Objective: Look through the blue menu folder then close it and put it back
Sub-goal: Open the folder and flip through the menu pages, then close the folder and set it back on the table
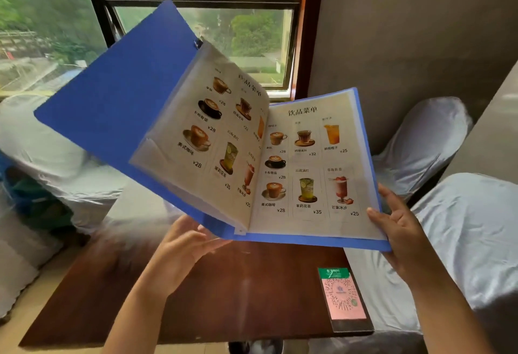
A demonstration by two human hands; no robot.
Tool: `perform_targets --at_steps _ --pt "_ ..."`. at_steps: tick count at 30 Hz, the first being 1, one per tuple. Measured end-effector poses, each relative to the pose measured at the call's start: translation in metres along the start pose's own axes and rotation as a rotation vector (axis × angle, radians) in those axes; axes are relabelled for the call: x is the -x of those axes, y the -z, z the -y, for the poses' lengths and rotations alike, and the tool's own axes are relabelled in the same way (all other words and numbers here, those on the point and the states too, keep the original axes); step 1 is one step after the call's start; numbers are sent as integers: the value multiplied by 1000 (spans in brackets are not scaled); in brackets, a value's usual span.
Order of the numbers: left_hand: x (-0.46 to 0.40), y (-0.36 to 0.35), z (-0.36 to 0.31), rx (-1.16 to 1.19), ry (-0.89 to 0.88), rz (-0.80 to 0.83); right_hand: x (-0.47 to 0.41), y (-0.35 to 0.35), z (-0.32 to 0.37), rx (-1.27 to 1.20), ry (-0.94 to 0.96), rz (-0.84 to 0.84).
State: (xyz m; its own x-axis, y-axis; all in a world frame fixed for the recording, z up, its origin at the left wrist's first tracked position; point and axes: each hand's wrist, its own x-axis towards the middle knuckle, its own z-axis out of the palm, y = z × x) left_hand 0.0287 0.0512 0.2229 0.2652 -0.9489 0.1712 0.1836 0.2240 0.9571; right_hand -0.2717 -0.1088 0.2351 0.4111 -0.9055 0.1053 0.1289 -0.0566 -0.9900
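Observation:
The blue menu folder (112,96) hangs open in the air above the brown table (238,292), tilted up toward the window. Its plastic sleeves show drink pictures with prices on both pages; the left page (204,140) stands raised and curved, mid-turn. My left hand (182,250) is under the folder's lower spine edge, fingers touching it from below. My right hand (403,227) grips the lower right corner of the back cover, thumb on the right page (311,168).
A pink and green QR-code card (343,297) lies on the table's right front corner. Chairs in white covers stand at the left (47,152) and right (476,236). A window (246,31) and a grey wall (406,31) are behind the table.

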Motion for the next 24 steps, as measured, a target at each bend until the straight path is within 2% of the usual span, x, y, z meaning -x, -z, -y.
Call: perform_targets --at_steps 2,7,10,13,17,24 --pt "-4 5 -1 113 -3 -1 2 0 -1 -24 -11 21" --pt "-13 -1 3 -12 11 -80 1 -5 -4 -49 -2 37" --pt "-16 -3 5 -10 105 -131 0 -9 -4 -61 9 59" --pt "-20 2 11 25 174 -101 -2 -21 -1 -97 46 90" --pt "-20 1 21 117 126 -176 -7 -34 10 -247 70 108" --pt "-21 -3 26 108 78 -270 -5 -30 16 -178 9 25"
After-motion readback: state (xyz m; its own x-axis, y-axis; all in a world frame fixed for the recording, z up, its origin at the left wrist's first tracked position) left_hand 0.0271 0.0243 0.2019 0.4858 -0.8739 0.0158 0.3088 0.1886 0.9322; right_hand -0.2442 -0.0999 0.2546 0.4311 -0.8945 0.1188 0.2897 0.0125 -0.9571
